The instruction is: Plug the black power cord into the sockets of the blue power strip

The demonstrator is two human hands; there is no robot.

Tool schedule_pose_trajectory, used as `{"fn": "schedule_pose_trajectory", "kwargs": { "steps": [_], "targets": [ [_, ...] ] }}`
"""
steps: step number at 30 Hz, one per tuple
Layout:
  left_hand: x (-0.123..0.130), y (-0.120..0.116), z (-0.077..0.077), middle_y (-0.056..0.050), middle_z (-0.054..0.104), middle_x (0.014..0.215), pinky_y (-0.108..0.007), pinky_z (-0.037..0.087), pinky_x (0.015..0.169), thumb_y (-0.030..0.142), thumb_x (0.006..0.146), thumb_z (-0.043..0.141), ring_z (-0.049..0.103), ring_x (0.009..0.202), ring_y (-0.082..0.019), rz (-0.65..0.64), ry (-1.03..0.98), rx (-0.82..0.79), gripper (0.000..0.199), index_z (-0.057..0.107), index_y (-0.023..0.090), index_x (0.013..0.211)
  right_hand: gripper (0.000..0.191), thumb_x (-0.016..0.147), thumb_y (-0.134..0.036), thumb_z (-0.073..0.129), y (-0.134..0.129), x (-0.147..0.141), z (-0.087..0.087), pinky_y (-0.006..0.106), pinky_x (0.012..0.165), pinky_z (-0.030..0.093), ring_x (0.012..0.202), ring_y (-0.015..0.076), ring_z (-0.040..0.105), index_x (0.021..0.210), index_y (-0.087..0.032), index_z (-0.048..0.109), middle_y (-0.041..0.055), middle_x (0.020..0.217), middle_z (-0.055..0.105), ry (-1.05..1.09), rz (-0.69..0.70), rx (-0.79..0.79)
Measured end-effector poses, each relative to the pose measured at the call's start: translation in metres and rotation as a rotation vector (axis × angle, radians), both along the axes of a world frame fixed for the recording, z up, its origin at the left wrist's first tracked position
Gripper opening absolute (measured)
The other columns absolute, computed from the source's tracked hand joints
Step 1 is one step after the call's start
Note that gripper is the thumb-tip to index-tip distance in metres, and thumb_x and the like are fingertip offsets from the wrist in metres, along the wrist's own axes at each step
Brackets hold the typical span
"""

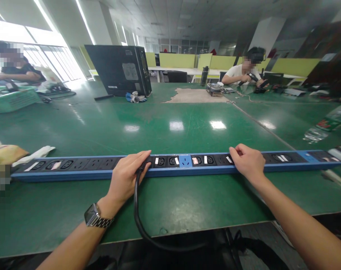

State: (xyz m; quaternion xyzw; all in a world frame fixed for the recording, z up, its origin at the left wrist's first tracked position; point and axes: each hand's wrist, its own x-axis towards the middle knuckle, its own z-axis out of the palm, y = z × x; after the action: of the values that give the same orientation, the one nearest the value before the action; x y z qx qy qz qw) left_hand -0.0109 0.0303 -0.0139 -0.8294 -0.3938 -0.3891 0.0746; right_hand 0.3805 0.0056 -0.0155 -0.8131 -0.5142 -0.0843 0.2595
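A long blue power strip [170, 172] with black sockets and small white labels lies across the green table. My left hand [130, 171], with a watch on its wrist, is closed around the plug end of a black cable [136, 202] at the strip, left of the middle. From there the cable loops down over the table's near edge. On the right part of the strip rests my right hand [248, 161], fingers curled, thumb and forefinger at a small white label [229, 159]. Whatever those fingertips may pinch is too small to make out.
A black computer case [125, 71] stands at the back, blue-white gloves [136, 97] beside it. A green basket [15, 100] is at the left, a plastic bottle [328, 122] at the right. Two other people sit at the far left and back right.
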Motion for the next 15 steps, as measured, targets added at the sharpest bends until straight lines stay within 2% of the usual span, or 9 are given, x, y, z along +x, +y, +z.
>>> {"fn": "schedule_pose_trajectory", "kwargs": {
  "steps": [4, 7, 11, 15],
  "targets": [
    [0.026, 0.0, 0.017, -0.007, 0.069, 0.115, -0.035, 0.05, 0.091, 0.027, 0.089, 0.059, 0.065, 0.101, -0.021, 0.01, -0.175, 0.071, 0.039, 0.057, 0.022, 0.127, 0.037, 0.082, -0.051, 0.049, 0.001, -0.001, -0.001, 0.026, 0.055, 0.019, 0.055, 0.0126, 0.041, 0.068, -0.021, 0.064, 0.0028, 0.064, 0.06, -0.019, -0.017, -0.004],
    [0.061, 0.002, 0.023, -0.007, 0.071, 0.106, -0.032, 0.052, 0.084, 0.031, 0.091, 0.057, 0.066, 0.094, -0.019, -0.117, -0.149, -0.03, 0.036, 0.059, 0.018, 0.125, 0.036, 0.082, -0.051, 0.049, 0.001, -0.001, -0.001, 0.026, 0.056, 0.018, 0.056, 0.0123, 0.04, 0.068, -0.021, 0.063, 0.0022, 0.063, 0.059, -0.024, -0.027, -0.008],
    [0.097, 0.009, 0.016, -0.009, 0.072, 0.1, -0.034, 0.052, 0.081, 0.035, 0.092, 0.055, 0.065, 0.092, -0.021, -0.167, -0.082, -0.231, 0.037, 0.062, 0.016, 0.123, 0.036, 0.083, -0.049, 0.049, 0.001, -0.002, -0.001, 0.026, 0.055, 0.018, 0.057, 0.0125, 0.041, 0.068, -0.021, 0.063, 0.0024, 0.065, 0.06, -0.02, -0.006, -0.006],
    [0.105, 0.013, 0.007, -0.009, 0.071, 0.101, -0.036, 0.052, 0.081, 0.034, 0.092, 0.055, 0.064, 0.092, -0.022, -0.15, -0.061, -0.285, 0.037, 0.062, 0.016, 0.123, 0.035, 0.083, -0.049, 0.049, 0.001, -0.003, 0.0, 0.026, 0.055, 0.017, 0.058, 0.0126, 0.042, 0.068, -0.02, 0.063, 0.0026, 0.066, 0.062, -0.023, 0.0, -0.001]
  ]
}}
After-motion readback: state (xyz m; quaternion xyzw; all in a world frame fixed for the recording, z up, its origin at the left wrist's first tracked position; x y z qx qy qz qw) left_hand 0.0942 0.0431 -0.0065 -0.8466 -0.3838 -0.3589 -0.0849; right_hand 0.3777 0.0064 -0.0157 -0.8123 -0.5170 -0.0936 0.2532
